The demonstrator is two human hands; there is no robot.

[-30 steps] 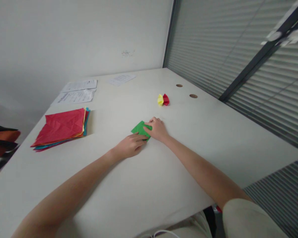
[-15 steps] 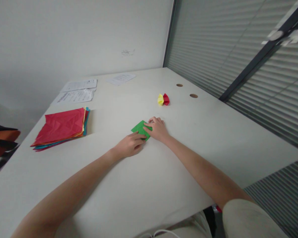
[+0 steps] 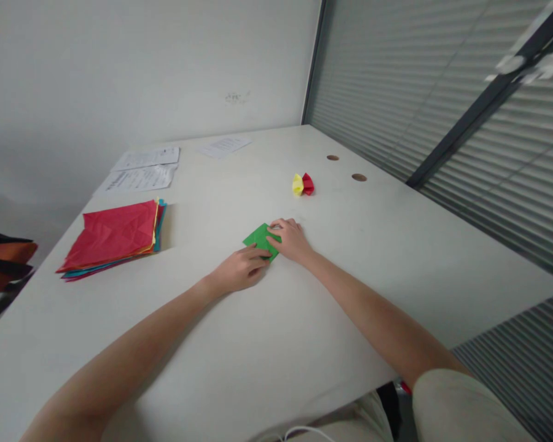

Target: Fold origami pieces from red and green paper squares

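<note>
A small folded sheet of green paper (image 3: 259, 235) lies at a slant on the white table, its left corner and upper edge showing. My left hand (image 3: 242, 269) holds down its lower edge, fingers close together and slightly bent over it. At the right corner, my right hand (image 3: 291, 239) has its thumb on top of the paper and its other fingers curled along the upper right edge. That corner is partly hidden under the right hand. Farther back stands a folded paper piece (image 3: 303, 184), half yellow and half red, touched by neither hand.
To the left lies a stack of coloured paper (image 3: 117, 230), red on top, with crinkled edges. Printed sheets (image 3: 142, 177) and another sheet (image 3: 224, 147) rest toward the wall. Two round holes pierce the table (image 3: 212, 380) near the window blinds (image 3: 373, 92) on the right.
The fingers of my right hand have lowered slightly at the paper's upper right edge. My left hand and the green paper look almost unmoved.
</note>
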